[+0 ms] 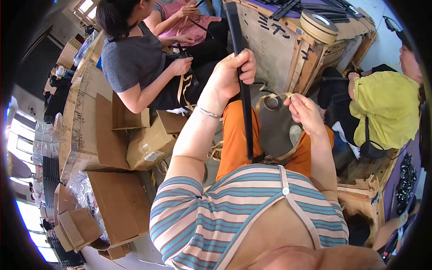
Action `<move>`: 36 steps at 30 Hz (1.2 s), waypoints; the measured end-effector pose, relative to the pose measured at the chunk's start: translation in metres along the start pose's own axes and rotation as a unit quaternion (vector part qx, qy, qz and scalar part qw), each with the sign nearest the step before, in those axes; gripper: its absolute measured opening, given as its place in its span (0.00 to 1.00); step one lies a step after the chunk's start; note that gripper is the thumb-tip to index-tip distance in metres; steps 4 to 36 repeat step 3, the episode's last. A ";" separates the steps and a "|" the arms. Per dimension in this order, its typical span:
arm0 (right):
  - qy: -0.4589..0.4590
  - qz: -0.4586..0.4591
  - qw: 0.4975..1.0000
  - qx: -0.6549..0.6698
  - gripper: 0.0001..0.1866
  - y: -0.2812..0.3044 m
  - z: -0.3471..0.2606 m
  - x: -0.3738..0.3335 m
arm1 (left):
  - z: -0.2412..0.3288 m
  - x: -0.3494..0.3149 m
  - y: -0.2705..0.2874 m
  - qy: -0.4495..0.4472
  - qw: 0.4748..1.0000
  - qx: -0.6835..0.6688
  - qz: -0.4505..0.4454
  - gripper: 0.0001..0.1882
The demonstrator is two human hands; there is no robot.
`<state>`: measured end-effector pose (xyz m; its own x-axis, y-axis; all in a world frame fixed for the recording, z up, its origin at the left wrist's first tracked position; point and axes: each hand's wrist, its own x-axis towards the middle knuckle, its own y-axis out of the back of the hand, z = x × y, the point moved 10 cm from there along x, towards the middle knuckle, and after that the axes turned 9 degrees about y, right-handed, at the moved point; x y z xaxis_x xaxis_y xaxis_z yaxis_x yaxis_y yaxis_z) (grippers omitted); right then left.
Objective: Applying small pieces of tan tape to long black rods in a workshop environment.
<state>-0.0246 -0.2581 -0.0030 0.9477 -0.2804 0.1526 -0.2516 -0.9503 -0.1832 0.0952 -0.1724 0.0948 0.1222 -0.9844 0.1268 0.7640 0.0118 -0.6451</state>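
My left hand [235,72] is wrapped round a long, narrow black strip [246,121], held upright in front of me. Its wide upper end rises above my fist, and its lower end reaches down to my lap. In my right hand [307,112], thumb and fingers pinch the end of a thin tan tape strip [281,95], which curls away to the left. Just behind this tape is a small dark roll [272,103], apart from my fingers. Another length of tan tape [283,157] trails over my orange trousers [236,146].
Ahead, a wooden crate [265,54] bears tape rolls [318,26] and black strips [335,11]. Cardboard boxes [150,141] stand at left. A person in grey [132,63] sits close at front left, another in pink checks behind; one in yellow-green [384,108] sits at right.
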 end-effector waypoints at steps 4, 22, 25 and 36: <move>-0.003 0.046 0.998 0.036 0.14 -0.004 0.002 -0.005 | -0.001 0.000 0.005 0.018 0.996 -0.082 -0.025 0.12; -0.003 0.046 0.998 0.036 0.14 -0.004 0.002 -0.005 | -0.001 0.000 0.005 0.018 0.996 -0.082 -0.025 0.12; -0.003 0.046 0.998 0.036 0.14 -0.004 0.002 -0.005 | -0.001 0.000 0.005 0.018 0.996 -0.082 -0.025 0.12; -0.003 0.046 0.998 0.036 0.14 -0.004 0.002 -0.005 | -0.001 0.000 0.005 0.018 0.996 -0.082 -0.025 0.12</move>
